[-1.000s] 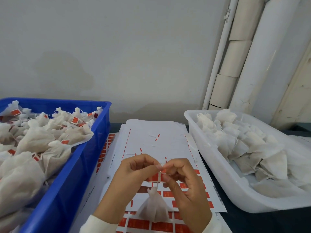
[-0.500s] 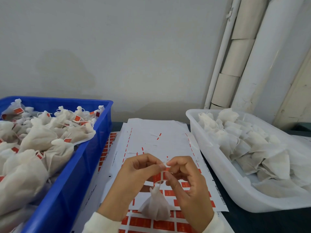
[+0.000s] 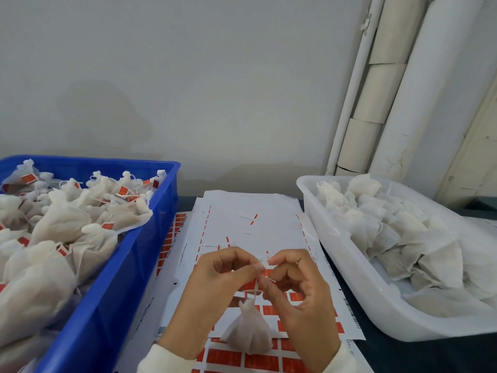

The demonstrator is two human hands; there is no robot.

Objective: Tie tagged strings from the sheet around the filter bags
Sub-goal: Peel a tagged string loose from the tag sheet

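Note:
A white filter bag (image 3: 248,331) hangs gathered at its neck below my hands, over the tag sheet (image 3: 250,224). A thin white string (image 3: 256,285) runs up from the bag's neck to my fingertips. My left hand (image 3: 217,286) pinches one end of the string between thumb and forefinger. My right hand (image 3: 298,289) pinches the other end, its fingers curled; the two pinches nearly touch. The sheet is white with rows of red tags near me and mostly stripped farther away.
A blue crate (image 3: 107,278) on the left holds several tied bags with red tags. A white tub (image 3: 357,289) on the right holds several untied filter bags. More sheets lie stacked under the top one. A wall and white pipes (image 3: 382,84) stand behind.
The view has shifted slightly. Both hands stay pinched on the string above the bag, with only small finger movements; the bag still hangs below them.

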